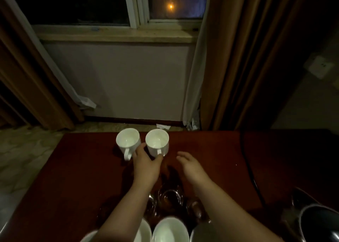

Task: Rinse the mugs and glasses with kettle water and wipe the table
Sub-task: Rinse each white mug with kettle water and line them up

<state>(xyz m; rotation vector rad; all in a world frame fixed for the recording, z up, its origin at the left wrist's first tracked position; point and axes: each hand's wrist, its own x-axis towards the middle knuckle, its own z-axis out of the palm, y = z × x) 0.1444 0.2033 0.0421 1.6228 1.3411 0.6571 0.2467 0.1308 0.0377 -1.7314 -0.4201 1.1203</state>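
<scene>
Dim room, curtained window (128, 5) behind, dark red table (77, 168) filling the lower half. Going from the left: left white mug (127, 141) standing upright near the far edge, mouth up, handle (127, 154) pointing back toward the wearer. Just beside it, almost touching, right white mug (157, 142) standing upright too, handle (159, 151) likewise facing the wearer. Reaching between and below the two: left hand (145, 165), fingers spread, forefinger tip lying in the gap between the mugs, thumb tip touching the base of the right mug beside its handle. Not yet closing round either mug; holding nothing, by the look of it. Further right, hovering over bare table: right hand (191, 165), fingers loosely curled and relaxed, gripping nothing, a little apart from the right mug.

Judging the coming move: both mugs lying straight ahead of the left hand, which is clearly the nearer one, with handles already turned toward it, so calling for a short forward reach rather than any turning.

Nearer the wearer, between the forearms: clear glasses (169, 200) clustered, dim and hard to count. At the bottom edge, more white mugs (170, 230). Far right, dark kettle (319, 223) partly cropped.
</scene>
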